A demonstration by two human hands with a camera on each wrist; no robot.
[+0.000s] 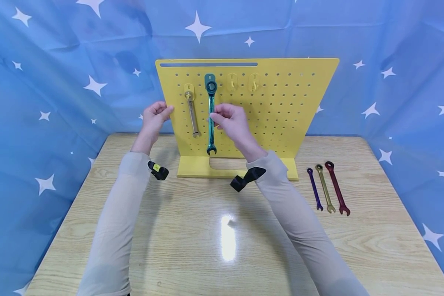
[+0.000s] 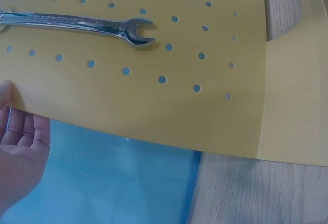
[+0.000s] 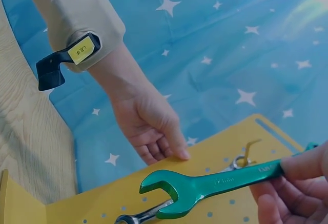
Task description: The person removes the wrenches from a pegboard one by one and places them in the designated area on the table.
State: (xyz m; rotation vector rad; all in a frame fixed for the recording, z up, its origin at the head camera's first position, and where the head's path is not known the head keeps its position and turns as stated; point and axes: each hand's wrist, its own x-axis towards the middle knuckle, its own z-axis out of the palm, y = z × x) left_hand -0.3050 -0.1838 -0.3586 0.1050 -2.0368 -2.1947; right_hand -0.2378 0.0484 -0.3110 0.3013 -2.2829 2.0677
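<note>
A pale wood-grain bench (image 1: 192, 246) carries an upright yellow pegboard (image 1: 281, 107), a flat perforated panel on an L-shaped foot. The left hand (image 1: 153, 119) rests curled fingers against the panel's left edge, steadying it, the grip relaxed and closed on nothing. The right hand (image 1: 231, 121) pinches the shank of a glossy green combination wrench (image 1: 210, 119), which hangs vertically from a hook, ring end up, open jaw down. Just beside it hangs a polished chrome wrench (image 1: 192, 115). On the bench to the right lie a dark red wrench (image 1: 337, 188), a gold wrench (image 1: 325, 188) and a purple wrench (image 1: 314, 189), near one another.
</note>
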